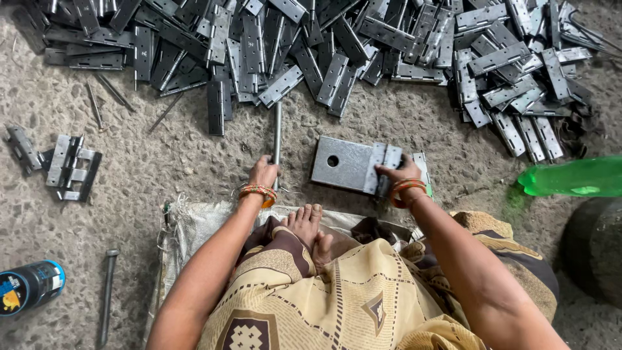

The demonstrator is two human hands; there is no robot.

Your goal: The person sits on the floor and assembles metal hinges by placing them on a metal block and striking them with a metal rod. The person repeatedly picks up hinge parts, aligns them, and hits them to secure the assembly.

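Hinge [383, 170] clenched in right hand [400, 174] on steel block [342, 163]; left hand [264, 174] grips rod [277, 139].

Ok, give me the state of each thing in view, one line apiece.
left hand: closed around the metal rod, rod lying on the floor.
right hand: pressing a hinge down on the steel plate.
steel plate: flat on the floor, one round hole showing.
hinge pile: loose, heaped across the floor.
green bottle: lying on its side.
blue can: lying on its side.
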